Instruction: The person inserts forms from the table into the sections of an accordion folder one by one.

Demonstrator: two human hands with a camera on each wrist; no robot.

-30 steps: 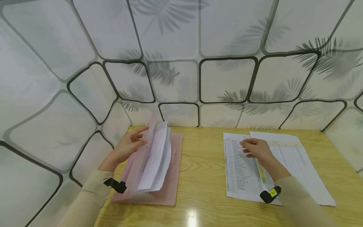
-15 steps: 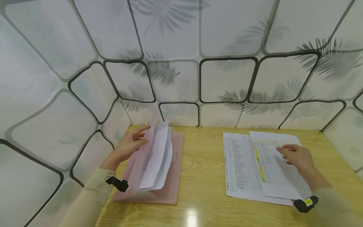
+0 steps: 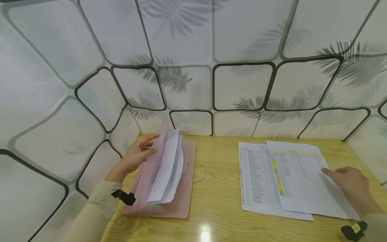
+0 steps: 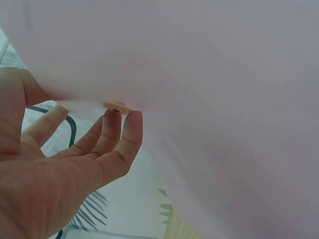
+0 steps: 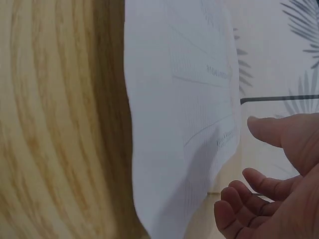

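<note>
On the left, my left hand [image 3: 136, 158] holds up the cover [image 3: 153, 168] of a translucent pink folder [image 3: 185, 191]. Its thumb lies on one side of the cover, and its fingertips are at a small round button [image 4: 117, 107] near the cover's edge. Several printed sheets [image 3: 166, 168] lean upright inside the folder. To the right lie two printed sheets: a left one [image 3: 257, 178] and a right one [image 3: 305, 188] overlapping it. By the right sheet's outer edge is my right hand [image 3: 352, 186], fingers loosely bent with nothing between them, as the right wrist view shows.
A thin cord loop [image 3: 205, 172] lies beside the folder on the wood-grain table [image 3: 220, 198]. Patterned wall covering [image 3: 235, 87] rises behind the table and along its left side.
My right hand has moved right and nearer to me, from over the sheets to their right edge. The right sheet's coloured strip and printed rows now show. The left hand stays at the folder cover.
</note>
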